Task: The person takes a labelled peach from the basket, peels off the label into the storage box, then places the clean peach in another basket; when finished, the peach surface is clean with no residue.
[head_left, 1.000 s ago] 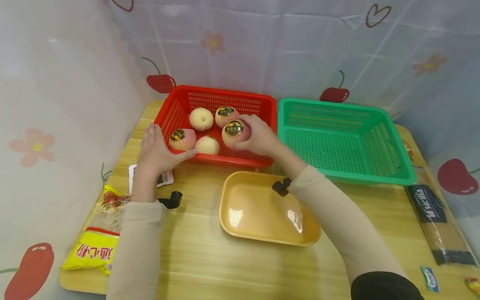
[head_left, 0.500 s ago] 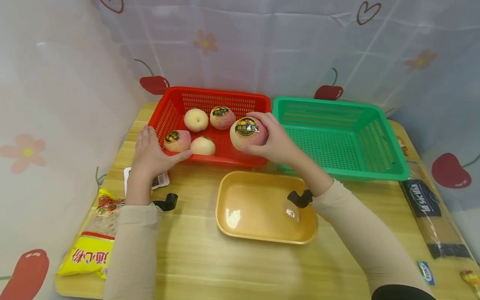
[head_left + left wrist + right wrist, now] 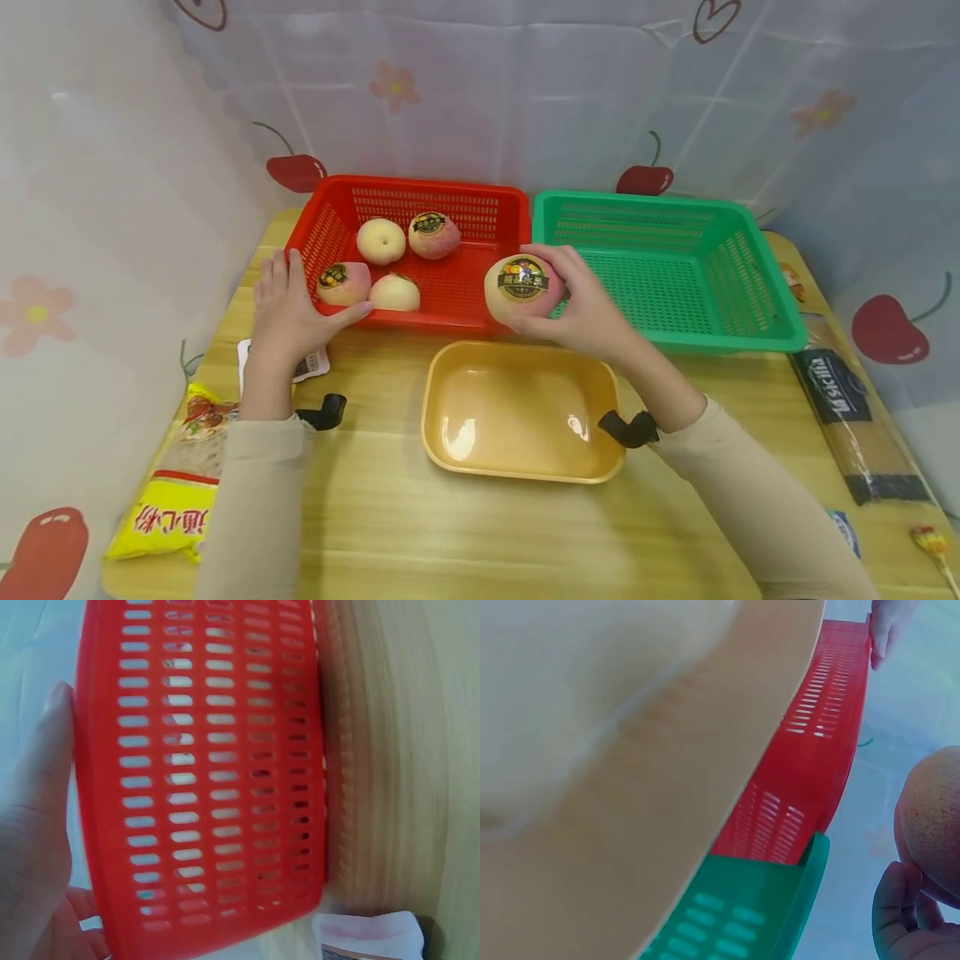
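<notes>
In the head view my right hand [image 3: 577,304] grips a pink and cream peach [image 3: 517,290] with a black round label. It holds the peach above the front right corner of the red basket [image 3: 465,321]. The right wrist view shows the peach [image 3: 934,817] at its right edge, fingertips against its side. My left hand [image 3: 288,312] rests on the basket's front left corner, fingers straight over the side rim and thumb along the front rim. Several more peaches lie inside, among them a pale one [image 3: 381,242] and a labelled one [image 3: 434,235].
A green basket [image 3: 765,342] stands right of the red one. Before them sits a yellow tray [image 3: 525,477]. A yellow food bag [image 3: 174,508] and a white packet [image 3: 315,362] lie left. A pasta pack [image 3: 847,408], small blue packet [image 3: 846,532] and lollipop [image 3: 930,540] lie right.
My right hand has lifted the peach out of the red basket and carried it right, towards the green basket. My left hand has stayed at the red basket's corner.
</notes>
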`<state>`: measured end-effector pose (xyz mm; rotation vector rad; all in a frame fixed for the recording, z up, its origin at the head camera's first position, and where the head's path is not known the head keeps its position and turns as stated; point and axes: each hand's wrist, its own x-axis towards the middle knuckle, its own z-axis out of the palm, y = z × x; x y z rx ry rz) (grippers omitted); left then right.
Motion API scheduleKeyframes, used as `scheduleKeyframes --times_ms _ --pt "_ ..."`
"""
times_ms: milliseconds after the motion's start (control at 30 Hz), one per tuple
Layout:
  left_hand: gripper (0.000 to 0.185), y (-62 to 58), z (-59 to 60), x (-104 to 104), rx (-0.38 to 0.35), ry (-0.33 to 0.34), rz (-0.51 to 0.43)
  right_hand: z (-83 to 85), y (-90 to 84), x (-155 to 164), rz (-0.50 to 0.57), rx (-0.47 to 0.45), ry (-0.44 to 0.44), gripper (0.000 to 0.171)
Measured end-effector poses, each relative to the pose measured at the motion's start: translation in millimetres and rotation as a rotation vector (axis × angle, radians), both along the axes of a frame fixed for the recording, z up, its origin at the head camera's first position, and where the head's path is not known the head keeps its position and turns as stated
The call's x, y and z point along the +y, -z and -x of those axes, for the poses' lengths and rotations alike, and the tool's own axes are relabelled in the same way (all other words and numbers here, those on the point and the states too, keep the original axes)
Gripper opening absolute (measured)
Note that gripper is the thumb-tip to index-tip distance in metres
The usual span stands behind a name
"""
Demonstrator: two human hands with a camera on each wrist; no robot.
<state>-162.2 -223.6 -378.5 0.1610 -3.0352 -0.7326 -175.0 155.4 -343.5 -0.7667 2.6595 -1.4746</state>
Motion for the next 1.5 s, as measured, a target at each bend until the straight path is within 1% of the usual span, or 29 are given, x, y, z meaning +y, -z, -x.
scheduleKeyframes --times_ms 133,233,267,367,467,533,633,733,833,933,1033,1267,1500 --pt "0.118 -5.5 -5.4 11 0.066 0.040 0.037 -6.6 1.5 8 -0.011 0.022 0.007 0.081" --pt "0.101 -14.4 -11.1 28 0.135 0.089 0.011 -11.4 2.3 12 -0.018 0.040 0.010 0.082" --pt "0.095 -17.7 -13.1 35 0.158 0.109 -0.012 -13.0 2.6 13 -0.018 0.046 0.010 0.083" --pt "0.079 -27.7 -20.0 57 0.226 0.184 -0.120 -17.5 3.8 16 -0.019 0.057 0.011 0.083" --pt "0.062 -36.9 -27.6 83 0.305 0.284 -0.234 -21.5 5.2 18 -0.016 0.065 0.008 0.082" --pt "0.053 -43.0 -33.3 101 0.342 0.353 -0.303 -24.2 6.1 19 -0.014 0.068 0.006 0.082" --pt "0.045 -48.7 -41.0 127 0.350 0.444 -0.395 -27.4 7.6 21 -0.015 0.070 0.000 0.082" --pt "0.040 -51.8 -46.4 150 0.314 0.510 -0.456 -29.5 9.4 22 -0.016 0.068 -0.007 0.082" --pt "0.036 -52.6 -47.2 168 0.277 0.559 -0.499 -30.3 11.2 23 -0.016 0.069 -0.015 0.081" --pt "0.034 -51.6 -46.0 179 0.252 0.581 -0.512 -30.7 12.4 23 -0.016 0.072 -0.026 0.080" --pt "0.031 -49.5 -45.1 185 0.251 0.591 -0.514 -31.2 12.7 24 -0.019 0.074 -0.037 0.080" --pt "0.025 -46.4 -43.5 192 0.352 0.605 -0.477 -31.7 11.5 25 -0.033 0.070 -0.042 0.080" --pt "0.023 -48.4 -44.3 195 0.405 0.591 -0.458 -33.9 11.0 26 -0.060 0.073 -0.038 0.081"
